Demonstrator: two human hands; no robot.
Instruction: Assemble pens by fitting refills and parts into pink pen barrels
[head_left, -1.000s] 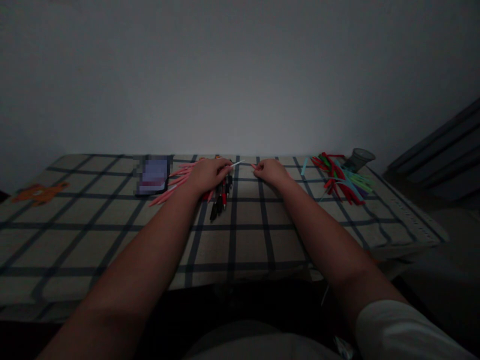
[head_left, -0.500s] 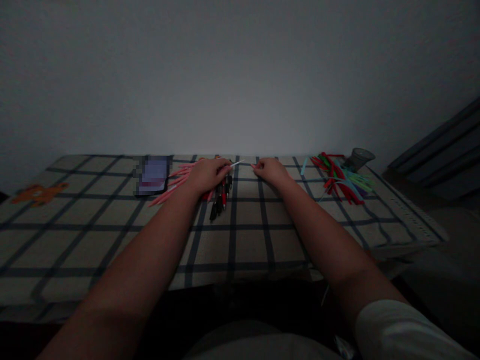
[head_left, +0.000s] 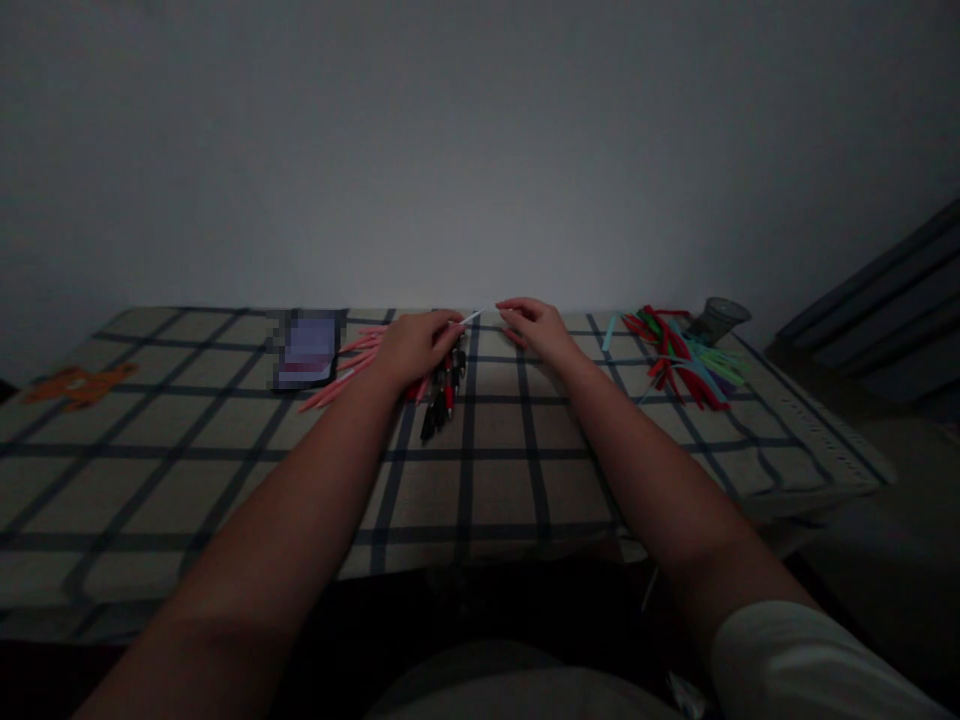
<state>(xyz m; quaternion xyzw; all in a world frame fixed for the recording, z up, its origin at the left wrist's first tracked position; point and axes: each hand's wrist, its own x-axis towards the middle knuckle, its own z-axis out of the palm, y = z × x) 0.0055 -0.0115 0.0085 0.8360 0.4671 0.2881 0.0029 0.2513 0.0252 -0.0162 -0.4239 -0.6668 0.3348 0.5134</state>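
Observation:
A thin white stick is pinched in my left hand and points up to the right. Under and beside that hand lie several pink sticks and a bunch of black and red pens. My right hand is a little to the right, thumb and forefinger held near the white stick's far tip. A small reddish thing shows at its lower fingers. Whether the right fingertips touch the white stick is too small to tell.
On the checked tablecloth, a phone-like device and an orange object lie at left. Red, green and blue strips lie at right, beside a grey translucent cup. A wall rises behind.
My right hand has opened its fingers somewhat and reached slightly up and left towards the white stick. The white stick in my left hand tilts more steeply upward.

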